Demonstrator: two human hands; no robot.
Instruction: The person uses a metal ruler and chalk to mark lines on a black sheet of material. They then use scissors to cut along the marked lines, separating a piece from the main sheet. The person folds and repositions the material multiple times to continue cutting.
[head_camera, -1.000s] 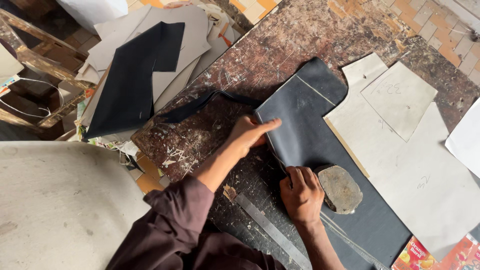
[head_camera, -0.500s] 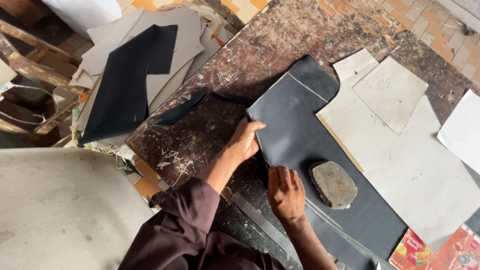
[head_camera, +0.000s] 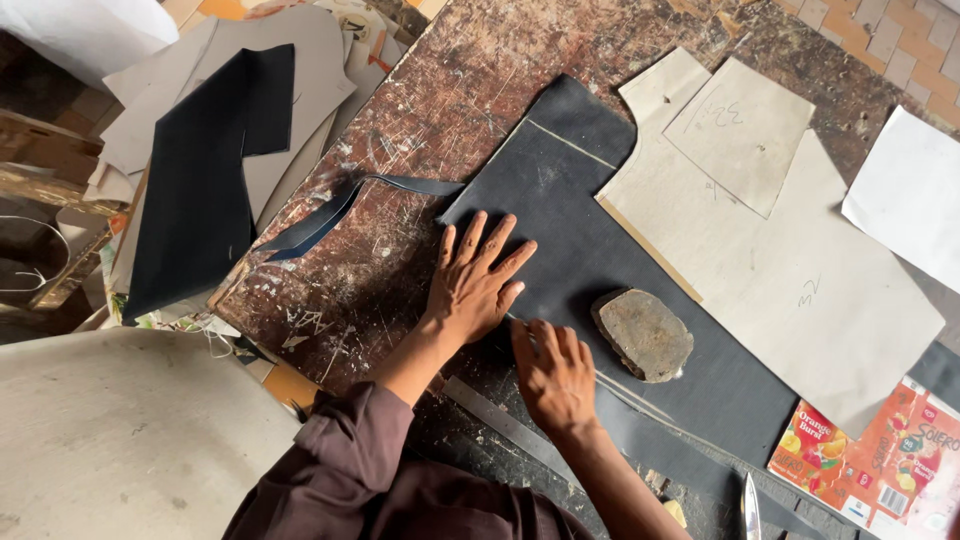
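A large dark sheet (head_camera: 600, 230) lies on a scratched brown worktable (head_camera: 440, 100). My left hand (head_camera: 475, 285) rests flat on the sheet's left part, fingers spread. My right hand (head_camera: 555, 375) sits at the sheet's near edge with fingers together and pointing down onto it; whether it holds anything underneath is hidden. A flat grey stone (head_camera: 645, 335) rests on the sheet just right of my right hand. A metal ruler (head_camera: 490, 415) lies along the near edge below my hands. A thin dark strip (head_camera: 330, 215) trails off the sheet to the left.
Pale card patterns (head_camera: 800, 290) overlap the sheet's right side, a smaller one (head_camera: 745, 130) on top. A dark cut piece (head_camera: 200, 190) lies on card pieces beyond the table's left edge. An orange carton (head_camera: 870, 455) and a blade (head_camera: 750, 505) sit at the lower right.
My left hand has opened flat and slid a little toward me on the sheet. My right hand has shifted slightly along the near edge. The view has moved.
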